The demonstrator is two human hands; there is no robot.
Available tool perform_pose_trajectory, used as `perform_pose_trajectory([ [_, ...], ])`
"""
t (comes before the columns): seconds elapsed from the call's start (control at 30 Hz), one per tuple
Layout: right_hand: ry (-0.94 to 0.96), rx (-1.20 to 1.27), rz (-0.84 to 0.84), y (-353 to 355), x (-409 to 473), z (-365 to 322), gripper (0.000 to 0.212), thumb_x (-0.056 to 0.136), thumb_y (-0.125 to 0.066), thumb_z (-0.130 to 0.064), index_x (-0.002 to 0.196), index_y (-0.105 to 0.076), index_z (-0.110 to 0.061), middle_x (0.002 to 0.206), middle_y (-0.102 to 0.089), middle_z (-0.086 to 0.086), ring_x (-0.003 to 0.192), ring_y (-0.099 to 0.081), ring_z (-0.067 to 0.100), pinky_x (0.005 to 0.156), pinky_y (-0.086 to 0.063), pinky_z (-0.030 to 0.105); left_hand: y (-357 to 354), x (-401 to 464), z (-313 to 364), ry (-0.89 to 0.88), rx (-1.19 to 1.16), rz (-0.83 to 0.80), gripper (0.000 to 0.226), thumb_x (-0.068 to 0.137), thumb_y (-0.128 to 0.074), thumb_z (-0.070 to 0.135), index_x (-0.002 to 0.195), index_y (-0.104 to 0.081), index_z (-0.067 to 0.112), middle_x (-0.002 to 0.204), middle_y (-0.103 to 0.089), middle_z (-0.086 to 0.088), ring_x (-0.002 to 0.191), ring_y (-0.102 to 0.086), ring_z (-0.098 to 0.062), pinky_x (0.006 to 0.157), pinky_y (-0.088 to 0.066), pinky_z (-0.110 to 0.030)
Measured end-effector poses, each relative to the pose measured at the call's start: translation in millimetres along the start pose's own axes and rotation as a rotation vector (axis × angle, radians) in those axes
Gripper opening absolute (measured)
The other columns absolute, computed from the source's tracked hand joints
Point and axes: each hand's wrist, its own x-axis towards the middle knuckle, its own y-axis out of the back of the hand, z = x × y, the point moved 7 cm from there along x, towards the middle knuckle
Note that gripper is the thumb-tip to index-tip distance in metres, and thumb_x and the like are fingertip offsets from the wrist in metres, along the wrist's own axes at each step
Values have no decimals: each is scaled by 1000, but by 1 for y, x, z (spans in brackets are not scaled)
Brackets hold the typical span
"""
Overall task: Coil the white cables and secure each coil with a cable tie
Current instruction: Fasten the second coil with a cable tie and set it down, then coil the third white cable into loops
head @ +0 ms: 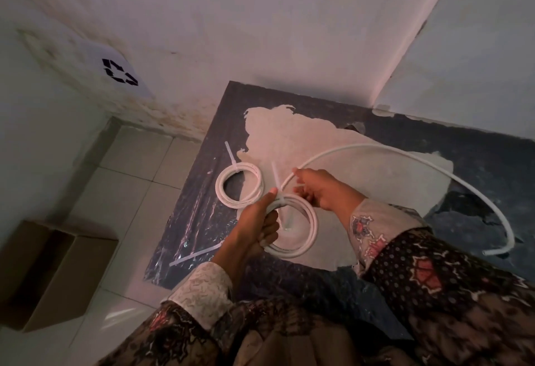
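Frame centre: left hand grips coil at its tie; right hand pinches loose cable; feed turns evenly, keep coil clamped.

A low desk fills the corner, its dark blue covering peeled away in the middle to a pale bare patch. A tied coil of white cable lies near its left edge, with a loose cable tie nearer the front. A long uncoiled cable arcs across the right side. Beside the desk, on the tiled floor, sits a cardboard box.
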Motion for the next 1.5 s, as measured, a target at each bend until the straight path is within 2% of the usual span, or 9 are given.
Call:
perform_pose_trajectory([
  [0.33, 238, 149, 236, 40, 3, -21, 16, 101, -50, -19, 102, -63, -10, 81, -75, 2, 47, -61, 15, 41, -42, 21, 10, 22, 8, -35, -127, 10, 19, 98, -40, 16, 85, -49, 6, 52, -27, 1, 34, -20, -10, 32, -18, -19],
  [0.6, 287, 74, 361, 112, -32, 5, 20, 101, -53, -18, 91, -68, -7, 75, -76, 3, 42, -61, 11, 43, -50, 20, -30, 67, 0, -151, 317, 241, 35, 103, -54, 28, 89, -67, -1, 59, -57, -8, 53, -55, -22, 53, -51, -31],
  [0.7, 289, 89, 332, 120, -42, 13, 19, 100, -56, -18, 94, -69, -5, 78, -78, 6, 47, -65, 15, 48, -56, 22, -49, 71, 12, -293, 719, 279, 34, 102, -55, 35, 111, -74, 8, 100, -75, -11, 81, -69, -27, 74, -57, -34],
  [0.87, 317, 93, 298, 118, -56, 11, 19, 101, -57, -20, 95, -70, -6, 80, -78, 6, 55, -70, 17, 56, -60, 26, -79, 43, 47, -492, 1160, 343, 44, 103, -47, 18, 146, -49, 7, 141, -52, -18, 124, -54, -33, 102, -40, -32],
  [0.97, 329, 112, 280, 114, -66, 8, 20, 101, -56, -21, 91, -69, -10, 80, -78, 4, 57, -71, 15, 57, -60, 23, -88, 12, 47, -516, 989, 300, 31, 98, -52, 11, 126, -63, 4, 124, -61, -13, 109, -61, -26, 87, -48, -28],
  [1.07, 329, 134, 273, 111, -73, 11, 21, 101, -57, -23, 92, -70, -11, 81, -78, 3, 60, -71, 14, 61, -61, 23, -116, -7, -2, -235, 687, -93, 19, 100, -49, 14, 115, -60, 8, 111, -68, -15, 103, -67, -32, 89, -58, -45],
  [1.2, 333, 94, 306, 110, -79, 24, 24, 100, -59, -27, 94, -75, -11, 82, -79, 1, 69, -74, 16, 74, -63, 31, -120, -22, -42, -81, 414, -98, 29, 107, -41, 33, 122, -56, 12, 83, -65, -9, 73, -66, -24, 76, -62, -44],
  [1.3, 338, 136, 274, 108, -88, 32, 24, 99, -61, -24, 94, -75, -6, 80, -78, 5, 62, -73, 16, 62, -62, 25, -114, -28, -53, -119, 221, -76, 27, 108, -39, 34, 116, -56, 15, 63, -40, 0, 52, -37, -13, 48, -38, -26],
  [1.5, 320, 78, 286, 118, -101, 20, 28, 95, -65, -32, 93, -72, -6, 79, -77, 7, 59, -71, 18, 59, -58, 28, -131, -37, -38, -175, 25, -42, 19, 107, -37, 26, 103, -51, 13, 57, -29, 4, 43, -19, -9, 36, -18, -20],
])
